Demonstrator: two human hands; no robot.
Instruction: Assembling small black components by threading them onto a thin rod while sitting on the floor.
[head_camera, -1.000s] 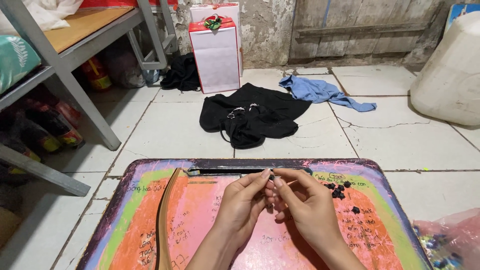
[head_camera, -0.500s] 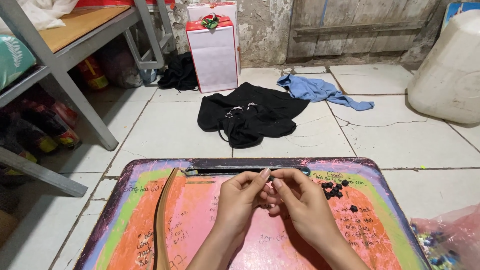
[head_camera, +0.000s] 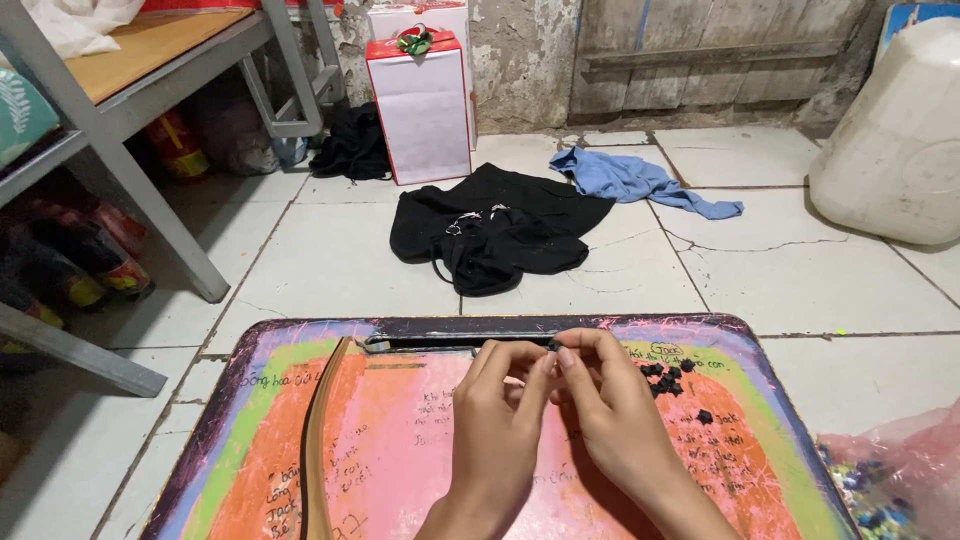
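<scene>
My left hand (head_camera: 500, 415) and my right hand (head_camera: 608, 400) meet fingertip to fingertip over a small colourful table (head_camera: 250, 410). Between the fingertips is pinched a tiny dark piece (head_camera: 552, 347), too small to make out. Both hands close on it. A cluster of several small black pieces (head_camera: 668, 374) lies on the tabletop just right of my right hand. A thin brown curved strip (head_camera: 316, 440) lies along the table's left side. A dark flat bar (head_camera: 430, 342) rests at the table's far edge.
Black clothing (head_camera: 490, 235) and a blue cloth (head_camera: 640, 180) lie on the tiled floor beyond the table. A red-and-white gift bag (head_camera: 420, 95) stands at the wall. A grey metal shelf frame (head_camera: 150, 190) is left, a big white container (head_camera: 895, 140) right, a pink plastic bag (head_camera: 900, 480) lower right.
The hands stay together over the table with only slight finger motion; the view has shifted a little.
</scene>
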